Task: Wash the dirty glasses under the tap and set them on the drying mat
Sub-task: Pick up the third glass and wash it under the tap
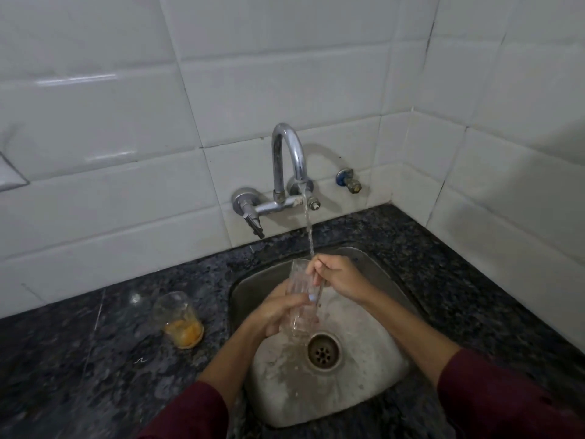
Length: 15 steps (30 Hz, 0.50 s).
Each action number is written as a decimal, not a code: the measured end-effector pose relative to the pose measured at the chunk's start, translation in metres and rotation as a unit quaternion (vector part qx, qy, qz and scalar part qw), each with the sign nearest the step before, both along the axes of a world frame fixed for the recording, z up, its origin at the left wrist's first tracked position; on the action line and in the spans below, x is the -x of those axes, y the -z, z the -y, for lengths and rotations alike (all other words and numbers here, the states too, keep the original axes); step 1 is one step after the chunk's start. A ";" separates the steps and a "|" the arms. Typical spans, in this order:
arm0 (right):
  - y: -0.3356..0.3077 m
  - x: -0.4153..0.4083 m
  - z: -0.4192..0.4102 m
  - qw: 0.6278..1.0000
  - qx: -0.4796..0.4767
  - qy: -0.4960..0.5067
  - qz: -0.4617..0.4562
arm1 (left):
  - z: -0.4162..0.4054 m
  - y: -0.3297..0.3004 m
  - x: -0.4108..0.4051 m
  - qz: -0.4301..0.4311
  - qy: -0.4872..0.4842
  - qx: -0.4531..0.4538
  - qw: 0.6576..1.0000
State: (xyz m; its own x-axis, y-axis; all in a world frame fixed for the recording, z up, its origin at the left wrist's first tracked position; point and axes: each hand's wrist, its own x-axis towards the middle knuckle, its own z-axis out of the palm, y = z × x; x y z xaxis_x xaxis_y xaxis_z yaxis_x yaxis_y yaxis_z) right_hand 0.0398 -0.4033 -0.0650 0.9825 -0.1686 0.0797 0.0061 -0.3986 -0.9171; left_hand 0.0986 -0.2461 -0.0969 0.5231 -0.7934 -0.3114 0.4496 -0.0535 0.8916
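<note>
"How far along were you?"

"Partway. My left hand [278, 312] gripped one glass [300, 299] over the sink [364, 391], tilted under the running tap [286, 153]. My right hand [338, 277] pinched its rim, rubbing there."

"What was left?"

"A second glass [179, 318], orange dregs inside, waited on the tabletop [95, 359]. No drying mat showed."

Two bare forearms came in over the sink [247, 289] — no watch straps, rings or gloves showed on what was visible. Left hand [278, 312] and right hand [338, 277] were bare, fingers wet-looking near the sink's middle. Both sleeves were dark maroon, plain fabric, pushed up to about mid-forearm — left sleeve [190, 413] at the sink's near-left edge, right sleeve [493, 391] at its near-right.
</note>
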 end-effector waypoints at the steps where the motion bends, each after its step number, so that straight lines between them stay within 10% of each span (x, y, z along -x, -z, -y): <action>1: -0.004 -0.001 -0.001 1.000 0.025 0.005 0.003 | 0.003 0.000 -0.001 0.065 -0.021 -0.017 0.998; 8: -0.010 -0.005 -0.020 0.992 0.089 0.084 0.001 | 0.014 0.009 0.004 0.401 -0.142 -0.192 0.884; 12: -0.009 0.002 -0.005 0.994 -0.090 0.050 0.021 | 0.000 0.002 -0.008 0.156 -0.019 -0.013 0.988; 15: -0.006 0.007 0.000 0.987 -0.156 0.007 0.040 | -0.010 -0.005 -0.006 -0.084 0.078 0.091 0.989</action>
State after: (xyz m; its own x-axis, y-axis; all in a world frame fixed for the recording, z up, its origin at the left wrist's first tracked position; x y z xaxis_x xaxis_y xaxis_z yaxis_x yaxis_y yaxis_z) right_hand 0.0332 -0.4032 -0.0587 0.9725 -0.2108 0.0992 0.0803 -0.0965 -0.9921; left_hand 0.1050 -0.2359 -0.0922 0.3423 -0.9115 -0.2280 0.5912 0.0202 0.8063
